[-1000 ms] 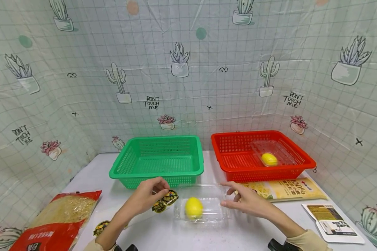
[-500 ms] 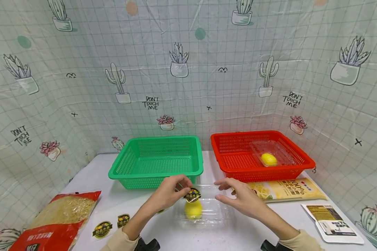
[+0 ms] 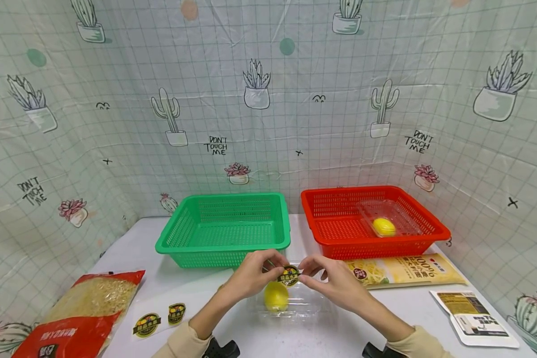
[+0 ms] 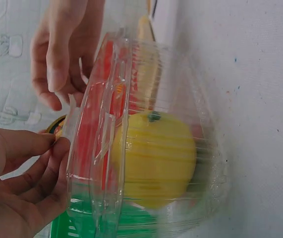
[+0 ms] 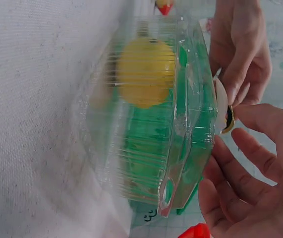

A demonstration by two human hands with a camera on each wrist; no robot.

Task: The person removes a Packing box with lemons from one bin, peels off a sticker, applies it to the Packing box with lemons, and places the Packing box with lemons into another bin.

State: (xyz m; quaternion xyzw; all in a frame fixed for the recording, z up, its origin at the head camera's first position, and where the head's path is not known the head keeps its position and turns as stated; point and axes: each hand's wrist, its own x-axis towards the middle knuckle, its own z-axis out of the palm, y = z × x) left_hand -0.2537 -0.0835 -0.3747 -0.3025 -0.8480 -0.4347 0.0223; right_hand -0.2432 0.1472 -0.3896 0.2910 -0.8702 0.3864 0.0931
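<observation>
The round sticker is hovering just beside the lid of the clear box, seemingly not yet stuck down. The left hand is pinching one edge, the right hand the opposite one. The lemon is already sitting inside. A second boxed lemon is lying in the red basket.

Pinched thumb to index in left hand, with other fingers curved beside them. Held right hand opposite, near those fingertips, loosely bent, with thumb just apart from index. Angled forearms inward toward the fingertips.
</observation>
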